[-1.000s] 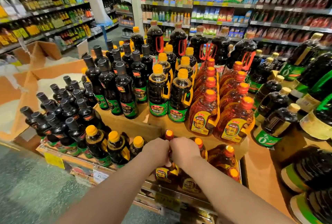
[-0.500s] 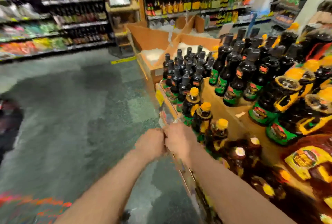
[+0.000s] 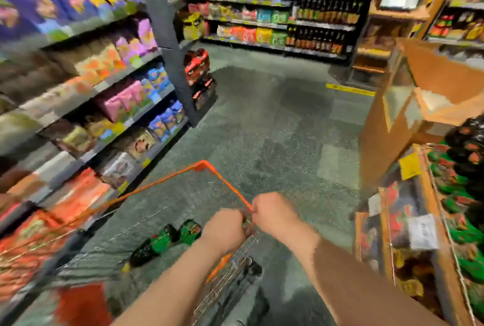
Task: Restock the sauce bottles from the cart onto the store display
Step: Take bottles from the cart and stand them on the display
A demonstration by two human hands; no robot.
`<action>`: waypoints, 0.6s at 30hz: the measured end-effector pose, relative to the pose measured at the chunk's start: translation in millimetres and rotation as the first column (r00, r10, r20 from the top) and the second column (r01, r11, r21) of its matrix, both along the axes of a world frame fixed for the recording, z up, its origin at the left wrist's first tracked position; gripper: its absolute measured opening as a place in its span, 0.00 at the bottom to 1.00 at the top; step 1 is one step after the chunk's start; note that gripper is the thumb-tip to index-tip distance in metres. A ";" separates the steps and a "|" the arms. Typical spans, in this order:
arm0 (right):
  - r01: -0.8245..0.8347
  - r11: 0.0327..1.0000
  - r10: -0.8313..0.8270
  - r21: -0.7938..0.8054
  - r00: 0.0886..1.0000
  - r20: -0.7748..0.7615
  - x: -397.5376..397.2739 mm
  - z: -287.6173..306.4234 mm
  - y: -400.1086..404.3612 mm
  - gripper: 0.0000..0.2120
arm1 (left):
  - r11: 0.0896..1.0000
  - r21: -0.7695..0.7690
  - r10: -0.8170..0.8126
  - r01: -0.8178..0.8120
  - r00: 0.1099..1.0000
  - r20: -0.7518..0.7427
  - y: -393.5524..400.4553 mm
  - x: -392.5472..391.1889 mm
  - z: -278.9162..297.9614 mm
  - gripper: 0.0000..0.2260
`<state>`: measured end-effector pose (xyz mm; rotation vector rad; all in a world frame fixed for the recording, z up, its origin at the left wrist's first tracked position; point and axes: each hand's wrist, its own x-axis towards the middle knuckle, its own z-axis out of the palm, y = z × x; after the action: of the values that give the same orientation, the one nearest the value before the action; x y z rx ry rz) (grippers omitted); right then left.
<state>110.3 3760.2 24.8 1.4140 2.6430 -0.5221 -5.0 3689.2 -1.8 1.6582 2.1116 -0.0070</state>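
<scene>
Both hands sit close together at about 6 o'clock in the view, knuckles up, over the near right corner of a wire cart (image 3: pixel 167 223) with an orange rim. The left hand (image 3: pixel 224 228) has its fingers clenched, and the right hand (image 3: pixel 275 214) likewise; the blur hides whether they grasp the cart's rim, something small between them, or nothing at all.

Inside the cart, at 7 o'clock from the hands, lie two dark bottles (image 3: pixel 167 240) with green labels, tipped on their sides and touching each other. Their label writing is too smeared to read.

At 3 o'clock stands the wooden display (image 3: pixel 432 215), its tiers packed with dark bottles bearing green and red labels. A yellow tag and a white price tag (image 3: pixel 422 231) hang on its front, both illegible. At 9 o'clock run shelves (image 3: pixel 110 84) of bright snack bags, with no brand readable.
</scene>
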 end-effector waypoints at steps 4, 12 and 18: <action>-0.168 0.984 0.170 -0.059 0.985 0.035 -71.2 -25.8 -27.9 0.12 | 0.969 -0.036 0.245 -0.245 0.970 0.000 -58.0 -67.0 -19.2 0.19; -0.462 0.878 0.476 -0.129 0.870 0.125 -158.8 -93.2 -56.2 0.11 | 0.827 -0.175 0.556 -0.535 0.825 0.101 -125.4 -111.7 -66.8 0.17; -0.537 0.824 0.565 -0.181 0.803 0.189 -199.1 -141.3 -50.9 0.10 | 0.719 -0.325 0.674 -0.615 0.731 0.108 -127.9 -131.3 -111.9 0.16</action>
<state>-88.8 3709.3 -116.6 0.5646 2.5940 -0.3987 -136.3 3561.4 -113.7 0.6541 2.2801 0.1019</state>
